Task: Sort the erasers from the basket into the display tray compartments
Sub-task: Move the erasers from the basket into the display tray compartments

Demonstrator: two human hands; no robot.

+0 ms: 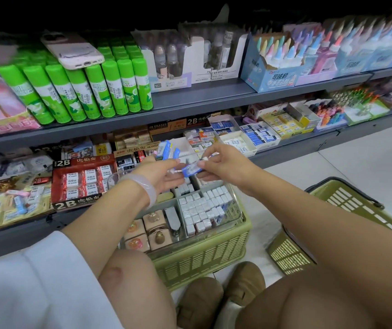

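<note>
Above the clear plastic display tray (234, 205), which sits in the pale green slatted basket (204, 255), the two hands meet. The right hand (223, 162) pinches a small blue-and-white wrapped eraser (191, 169) between thumb and fingers (202, 163). The left hand (164, 172) holds several more blue-wrapped erasers (165, 150) upright, fingers curled round them. One tray compartment is already packed with small white blocks (204, 207). Such an eraser looks light, firm and slightly slick in its wrapper, so a pinch across its long sides should hold it. A second green basket (347, 210) stands on the floor at right.
</note>
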